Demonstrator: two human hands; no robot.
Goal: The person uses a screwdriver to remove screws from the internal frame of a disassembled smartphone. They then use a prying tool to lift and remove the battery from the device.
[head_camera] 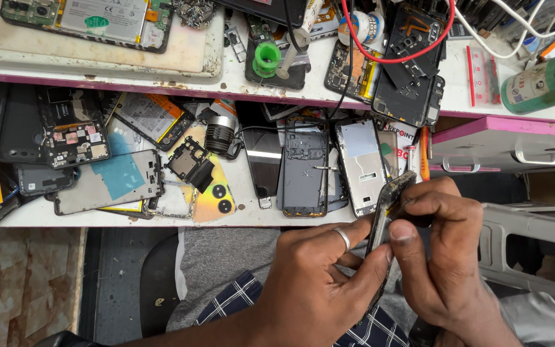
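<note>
Both of my hands hold a dismantled phone edge-on above my lap, its dark frame tilted up toward the shelf. My left hand, with a ring on one finger, grips its lower left side. My right hand clasps the right side, thumb pressed against the edge and fingers curled over the top. Much of the phone is hidden between the two hands.
A pulled-out shelf carries several opened phones, back covers and boards. The white bench above holds more phone parts, a green tape roll, a red wire and a green bottle. At right are drawers and a grey stool.
</note>
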